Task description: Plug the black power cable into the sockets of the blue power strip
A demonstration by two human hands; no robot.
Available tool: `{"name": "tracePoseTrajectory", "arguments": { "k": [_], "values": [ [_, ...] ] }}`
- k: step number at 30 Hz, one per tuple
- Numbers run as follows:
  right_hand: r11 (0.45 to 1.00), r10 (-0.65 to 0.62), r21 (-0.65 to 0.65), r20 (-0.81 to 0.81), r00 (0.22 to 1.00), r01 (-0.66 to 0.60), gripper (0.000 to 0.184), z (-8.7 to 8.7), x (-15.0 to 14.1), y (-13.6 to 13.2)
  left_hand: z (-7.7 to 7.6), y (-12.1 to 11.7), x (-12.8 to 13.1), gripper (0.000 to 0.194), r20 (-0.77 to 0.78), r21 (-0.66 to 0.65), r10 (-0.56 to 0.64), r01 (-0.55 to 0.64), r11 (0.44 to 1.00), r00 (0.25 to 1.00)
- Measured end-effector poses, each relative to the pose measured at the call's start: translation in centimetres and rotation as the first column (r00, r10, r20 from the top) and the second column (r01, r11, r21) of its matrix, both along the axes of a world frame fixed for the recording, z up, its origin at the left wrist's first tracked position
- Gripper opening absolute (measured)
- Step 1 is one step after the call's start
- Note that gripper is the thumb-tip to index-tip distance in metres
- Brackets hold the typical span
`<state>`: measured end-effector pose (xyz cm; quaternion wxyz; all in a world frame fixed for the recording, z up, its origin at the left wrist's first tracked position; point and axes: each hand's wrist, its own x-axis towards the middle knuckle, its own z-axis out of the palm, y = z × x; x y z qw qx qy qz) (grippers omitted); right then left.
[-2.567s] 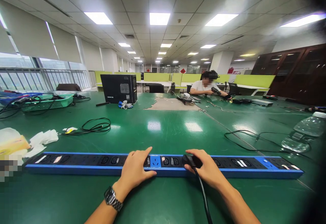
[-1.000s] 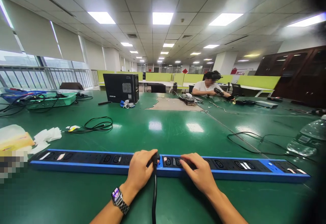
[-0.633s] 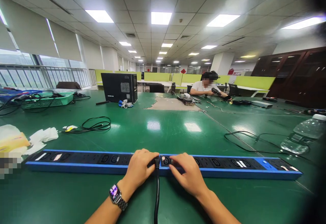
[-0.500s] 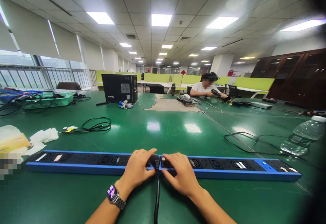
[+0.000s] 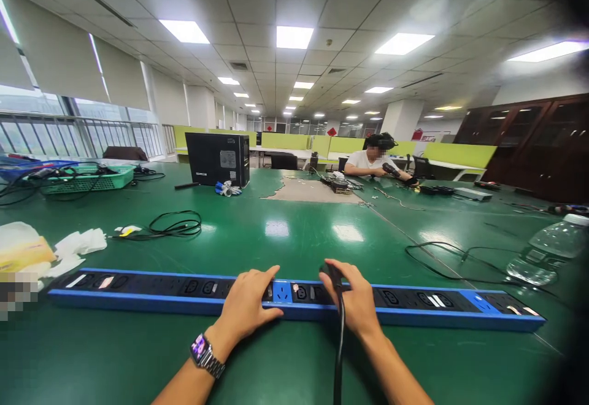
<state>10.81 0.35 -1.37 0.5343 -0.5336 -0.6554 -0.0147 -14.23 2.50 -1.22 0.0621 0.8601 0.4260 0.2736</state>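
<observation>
A long blue and black power strip [image 5: 151, 300] lies crosswise on the green table in front of me. My left hand [image 5: 247, 299] grips it left of its middle, thumb on the near side and fingers over the far side. Beside the thumb, a blue socket [image 5: 282, 293] shows bare slots. Between thumb and fingers, my right hand [image 5: 358, 300] holds a black plug [image 5: 335, 276], raised over the strip right of that socket. From the plug a thick black cable [image 5: 339, 356] runs down toward me. The plug's pins are hidden.
A coiled black cable [image 5: 175, 226] and tissues [image 5: 80, 243] lie at the left. At the right stands a water bottle [image 5: 547, 248] near a loose cord. Farther back are a computer case [image 5: 217, 159], a green basket [image 5: 87, 179] and a co-worker [image 5: 368, 161].
The plug has come out of the blue middle socket and moved right, now in my right hand. My left hand stays on the power strip.
</observation>
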Motion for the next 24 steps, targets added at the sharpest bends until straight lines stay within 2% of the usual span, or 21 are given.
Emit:
{"name": "tracePoseTrajectory", "arguments": {
  "k": [2, 4, 9, 13, 17, 24],
  "values": [
    [0.986, 0.027, -0.163, 0.034, 0.999, -0.021, 0.031, -0.2, 2.2, -0.1, 0.1, -0.1, 0.0, 0.084, 0.002, -0.004, 0.001, -0.001, 1.0, 1.0],
    [0.961, 0.057, -0.272, 0.045, 0.997, -0.042, 0.033, -0.2, 3.6, -0.3, 0.1, -0.1, 0.0, 0.084, 0.004, 0.0, 0.003, -0.003, 1.0, 1.0],
    [0.921, 0.082, -0.385, 0.049, 0.995, -0.057, 0.037, 0.1, 4.6, -0.7, 0.1, 0.0, 0.0, 0.082, 0.003, 0.025, -0.01, 0.01, 1.0, 1.0],
    [0.91, 0.081, -0.412, 0.06, 0.995, -0.05, 0.043, 0.2, 4.8, -0.8, 0.1, 0.0, -0.1, 0.078, 0.011, 0.043, -0.018, 0.017, 0.999, 1.0],
    [0.915, 0.079, -0.401, 0.086, 0.993, -0.038, 0.041, 0.4, 4.7, -0.9, 0.2, -0.1, -0.1, 0.079, 0.005, 0.027, -0.011, 0.011, 1.0, 1.0],
    [0.934, 0.154, -0.339, 0.101, 0.983, -0.111, 0.035, 0.1, 4.9, -1.4, 0.0, -0.1, 0.0, 0.074, 0.019, 0.046, -0.006, 0.005, 0.999, 1.0]
  ]
}}
